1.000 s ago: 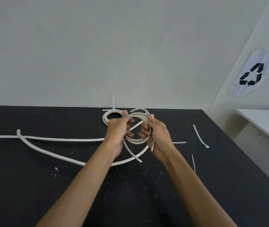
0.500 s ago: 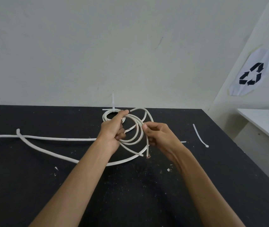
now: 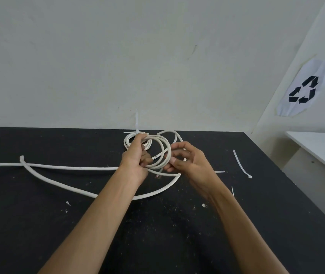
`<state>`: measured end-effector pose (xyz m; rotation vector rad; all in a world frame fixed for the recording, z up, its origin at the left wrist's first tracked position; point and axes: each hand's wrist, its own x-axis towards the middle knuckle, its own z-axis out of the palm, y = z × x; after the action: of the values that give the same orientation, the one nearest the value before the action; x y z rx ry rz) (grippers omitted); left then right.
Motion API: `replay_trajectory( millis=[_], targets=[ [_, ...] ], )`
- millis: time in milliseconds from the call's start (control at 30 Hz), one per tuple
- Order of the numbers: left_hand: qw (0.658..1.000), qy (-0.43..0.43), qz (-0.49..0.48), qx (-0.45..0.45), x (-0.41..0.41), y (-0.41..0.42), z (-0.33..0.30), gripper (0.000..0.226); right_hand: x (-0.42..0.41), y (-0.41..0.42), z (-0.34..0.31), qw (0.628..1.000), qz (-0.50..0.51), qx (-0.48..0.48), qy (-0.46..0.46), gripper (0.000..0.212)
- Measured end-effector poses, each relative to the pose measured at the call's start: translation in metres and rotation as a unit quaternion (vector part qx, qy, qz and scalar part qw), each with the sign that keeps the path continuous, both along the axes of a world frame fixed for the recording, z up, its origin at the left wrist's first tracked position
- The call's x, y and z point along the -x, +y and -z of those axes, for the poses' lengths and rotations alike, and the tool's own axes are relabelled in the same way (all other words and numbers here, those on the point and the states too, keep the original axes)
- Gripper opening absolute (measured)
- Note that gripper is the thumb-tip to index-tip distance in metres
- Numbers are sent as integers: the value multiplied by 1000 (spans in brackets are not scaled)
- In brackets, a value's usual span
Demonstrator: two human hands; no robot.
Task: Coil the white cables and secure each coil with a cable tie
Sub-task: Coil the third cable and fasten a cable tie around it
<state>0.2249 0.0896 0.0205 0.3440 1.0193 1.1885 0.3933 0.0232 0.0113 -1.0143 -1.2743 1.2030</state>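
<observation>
Above the black speckled tabletop (image 3: 39, 224), the left hand (image 3: 136, 157) grips a loose coil of thin white cable (image 3: 164, 149), fingers curled round its left side, while the right hand (image 3: 189, 161) pinches its right edge between thumb and fingertips; behind it lies a finished white coil with an upright cable tie (image 3: 137, 123).

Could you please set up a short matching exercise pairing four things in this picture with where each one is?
Things:
1. coil in the hands
2. tied coil
3. loose cable tie
4. recycling sign

Places:
A. on the side wall at right
B. lying on the black table, right of the hands
C. at the table's far edge, tie tail sticking up
D. held above the table

Pairs: 1-D, 2-C, 3-B, 4-A
</observation>
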Motion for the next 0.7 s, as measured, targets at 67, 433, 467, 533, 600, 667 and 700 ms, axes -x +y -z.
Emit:
replay_trajectory(
  millis=[67, 433, 467, 533, 600, 667, 700],
  targets=[
    [1000, -11, -25, 5, 0, 1, 2, 35, -1, -1, 2, 999, -13, 1, 49, 35],
    [993, -96, -60, 35, 0, -3, 4, 37, -1, -5, 4, 994, -90, -20, 61, 55],
    [992, -103, -58, 37, -1, -5, 2, 37, 0, -5, 5, 994, -86, -21, 64, 57],
    [990, -118, -57, 42, -2, -10, -3, 39, 4, -5, 8, 996, -62, -22, 68, 52],
    [989, -129, -57, 48, -4, -12, -5, 42, 8, -5, 12, 996, -31, -28, 75, 40],
    [987, -137, -62, 51, -6, -12, -3, 42, 14, -5, 14, 996, -3, -39, 76, 26],
    [987, -140, -62, 50, -7, -11, -1, 42, 16, -5, 15, 996, 9, -43, 76, 20]
  ],
)
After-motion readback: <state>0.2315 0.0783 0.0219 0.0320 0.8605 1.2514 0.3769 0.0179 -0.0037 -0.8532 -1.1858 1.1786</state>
